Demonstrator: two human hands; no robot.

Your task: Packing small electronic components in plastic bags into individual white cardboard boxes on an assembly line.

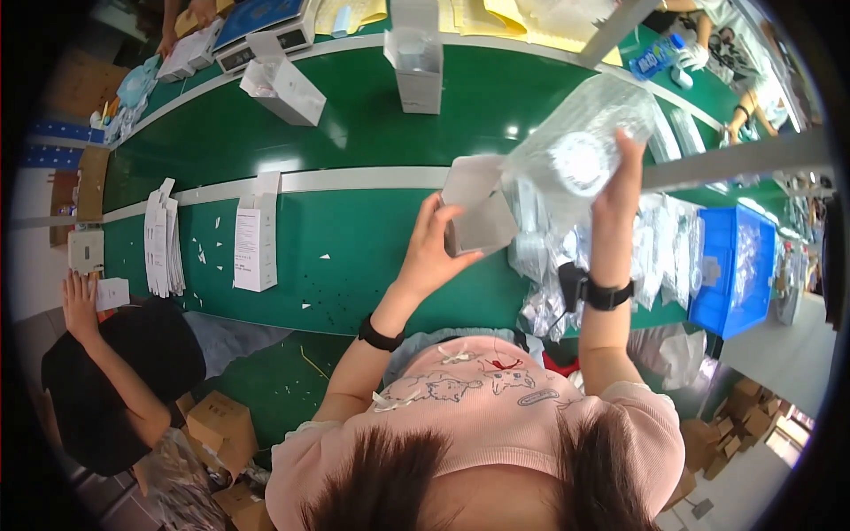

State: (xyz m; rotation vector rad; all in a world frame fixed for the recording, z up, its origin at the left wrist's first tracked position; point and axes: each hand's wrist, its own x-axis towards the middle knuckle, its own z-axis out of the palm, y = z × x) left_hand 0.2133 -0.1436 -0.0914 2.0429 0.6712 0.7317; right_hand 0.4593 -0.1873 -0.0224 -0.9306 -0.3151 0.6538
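Observation:
My left hand (434, 244) is closed round a small white cardboard box (482, 226), tilted with its flap up and its open top showing. To its right, my right hand (620, 177) grips a clear, crinkled plastic bubble pouch (580, 128). A bright round patch shows through the pouch; I cannot make out what is inside. The pouch's left end is close to the box's opening, and whether they touch is unclear. Below the pouch, several clear wrapped packets (651, 248) lie on the green table (354, 230).
A blue bin (735, 270) stands at the right. Left on the table are an upright white box (257, 239) and flat folded cartons (163, 243). Across a pale rail sit two open white boxes (416, 75). Co-workers' hands (80, 305) show at the left, top left and top right.

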